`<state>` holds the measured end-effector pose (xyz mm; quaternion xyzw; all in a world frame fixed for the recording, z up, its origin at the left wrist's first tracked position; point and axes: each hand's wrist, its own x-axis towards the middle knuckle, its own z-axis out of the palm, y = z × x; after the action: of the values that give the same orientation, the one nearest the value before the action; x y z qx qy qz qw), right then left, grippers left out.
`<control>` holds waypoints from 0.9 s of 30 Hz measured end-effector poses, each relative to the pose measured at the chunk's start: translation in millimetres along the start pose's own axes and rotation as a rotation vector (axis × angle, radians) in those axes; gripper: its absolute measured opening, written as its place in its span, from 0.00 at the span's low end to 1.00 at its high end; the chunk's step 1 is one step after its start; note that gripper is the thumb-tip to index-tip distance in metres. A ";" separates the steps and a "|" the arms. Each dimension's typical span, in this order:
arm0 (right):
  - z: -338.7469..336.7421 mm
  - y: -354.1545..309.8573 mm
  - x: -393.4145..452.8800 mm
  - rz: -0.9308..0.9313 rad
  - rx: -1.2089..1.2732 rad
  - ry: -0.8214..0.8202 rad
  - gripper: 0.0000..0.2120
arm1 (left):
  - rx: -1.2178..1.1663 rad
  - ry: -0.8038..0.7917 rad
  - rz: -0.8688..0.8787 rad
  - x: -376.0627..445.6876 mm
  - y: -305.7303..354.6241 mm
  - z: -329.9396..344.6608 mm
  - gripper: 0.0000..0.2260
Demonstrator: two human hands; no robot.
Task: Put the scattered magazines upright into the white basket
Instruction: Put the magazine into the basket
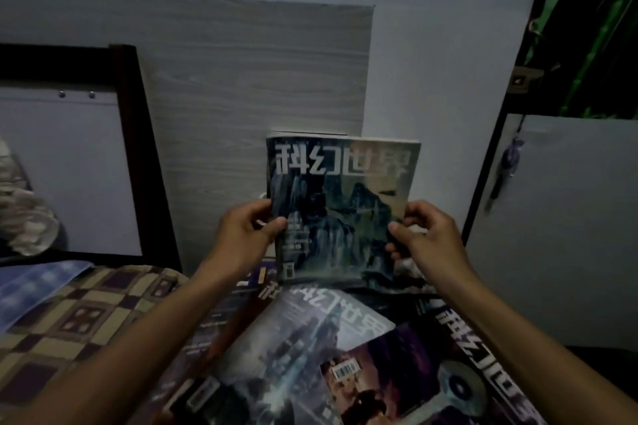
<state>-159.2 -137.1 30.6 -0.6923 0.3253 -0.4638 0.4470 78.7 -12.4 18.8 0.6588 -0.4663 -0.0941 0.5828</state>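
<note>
Magazine (340,207), upright, held between our two hands, cover toward us; a second one seems to stand just behind it, its top edge showing above. Our left hand (247,235) grips the left edge, thumb across the cover and fingers curled behind. Our right hand (426,235) grips the right edge the same way, thumb on the cover front. Both forearms reach forward and slightly up, wrists level, hands well apart with the cover between them.

White basket: we cannot make it out. A small pale patch shows just beyond our left hand, too little to name. Whether the held magazine is already seated in it or only hovering, we cannot tell.

Progress, as we judge it: early to middle. Scattered magazines (310,348) lie flat below and nearer than our hands, overlapping; at least three covers are visible, one with a barcode sticker (347,370) below our right wrist. These remain to be stood up.

Bed cover (86,314), chequered, to the left of our left forearm. Wood-grain panel (248,79) beyond the hands, against the wall. Light is dim throughout.
</note>
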 end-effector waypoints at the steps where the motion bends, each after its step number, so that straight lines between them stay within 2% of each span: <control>1: 5.7 -5.9 16.7 -0.032 -0.005 0.013 0.08 | 0.017 0.035 0.014 15.7 5.3 -2.7 0.07; 4: 27.4 -23.1 77.4 -0.064 0.037 0.078 0.07 | 0.023 0.158 0.062 69.5 17.8 -13.8 0.03; 7: 55.4 -24.8 138.2 -0.038 0.114 0.151 0.06 | 0.111 0.229 0.105 125.9 13.7 -18.4 0.06; 9: 73.9 -8.5 169.6 -0.009 0.091 0.175 0.00 | 0.128 0.257 0.065 152.5 0.0 -13.4 0.07; 12: 96.6 27.6 200.7 0.045 -0.014 0.198 0.09 | 0.150 0.320 -0.023 180.9 -37.1 -0.6 0.05; 19: 113.9 100.6 224.3 0.164 -0.073 0.179 0.10 | 0.209 0.288 -0.073 196.5 -109.0 29.8 0.07; 23: 117.2 113.4 227.0 0.156 -0.055 0.184 0.07 | 0.234 0.314 -0.080 198.2 -121.4 33.7 0.08; 27: 119.2 122.0 224.8 0.129 -0.141 0.211 0.02 | 0.300 0.344 -0.080 194.5 -123.1 35.6 0.05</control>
<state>28.2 -341.1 -23.0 -0.6469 0.4461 -0.4803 0.3896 223.5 -191.6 -15.8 0.7624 -0.3421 0.0670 0.5451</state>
